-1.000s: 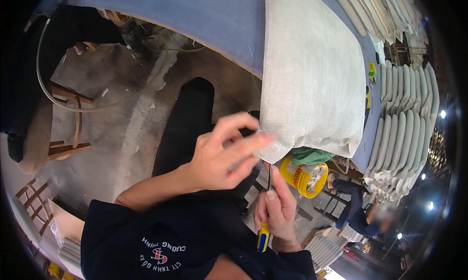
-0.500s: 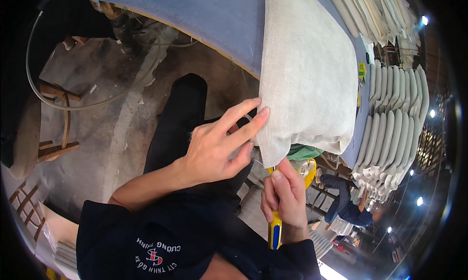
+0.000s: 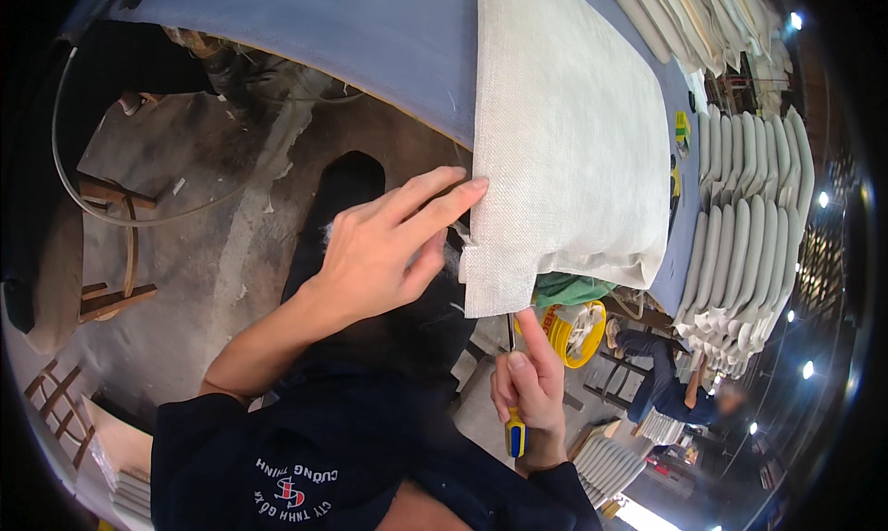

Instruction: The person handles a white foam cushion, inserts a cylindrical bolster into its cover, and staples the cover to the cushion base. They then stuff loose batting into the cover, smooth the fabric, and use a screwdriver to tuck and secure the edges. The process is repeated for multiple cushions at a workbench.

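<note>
A pale beige woven cushion cover (image 3: pixel 569 142) lies on a blue-grey table top (image 3: pixel 370 31) and hangs over its near edge. My left hand (image 3: pixel 379 253) rests its fingertips on the cover's left edge, fingers spread, holding nothing. Below the cover's lower flap, my right hand (image 3: pixel 527 383) grips a screwdriver with a yellow and blue handle (image 3: pixel 515 434). Its thin shaft points up toward the flap's bottom edge, with my index finger stretched along it.
Rows of stacked pale cushions (image 3: pixel 749 226) fill the table's right side and far end. A yellow reel (image 3: pixel 578 332) sits under the table. Another person in blue (image 3: pixel 671 388) bends at lower right. Wooden frames (image 3: pixel 102 244) and a hose (image 3: pixel 120 207) lie on the concrete floor.
My left hand has opened from a pinch at the cover's corner to flat fingertips on its left edge. My right hand with the screwdriver has shifted slightly right under the flap.
</note>
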### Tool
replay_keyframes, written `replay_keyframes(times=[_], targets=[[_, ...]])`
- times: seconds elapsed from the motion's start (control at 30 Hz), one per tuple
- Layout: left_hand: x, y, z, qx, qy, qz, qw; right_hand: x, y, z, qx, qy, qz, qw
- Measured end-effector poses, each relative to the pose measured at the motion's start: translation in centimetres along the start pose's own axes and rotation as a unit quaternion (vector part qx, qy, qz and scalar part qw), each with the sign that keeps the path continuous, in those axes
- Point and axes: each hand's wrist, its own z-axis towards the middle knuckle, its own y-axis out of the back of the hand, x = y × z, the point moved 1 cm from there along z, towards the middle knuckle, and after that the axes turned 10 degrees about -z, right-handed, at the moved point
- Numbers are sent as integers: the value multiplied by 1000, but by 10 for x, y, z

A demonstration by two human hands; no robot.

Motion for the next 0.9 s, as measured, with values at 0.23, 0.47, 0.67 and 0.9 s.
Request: replay_keyframes(times=[0.23, 0.47, 0.67, 0.9], targets=[[4, -1, 2, 15, 5, -46, 999, 15, -13, 5, 8, -31, -24, 999], [-2, 6, 7, 45, -14, -18, 999, -1, 24, 19, 51, 76, -102, 991], [7, 1, 4, 61, -8, -28, 998, -6, 26, 5, 33, -2, -37, 999], [-8, 1, 4, 77, 13, -29, 997, -21, 18, 25, 55, 88, -73, 992]])
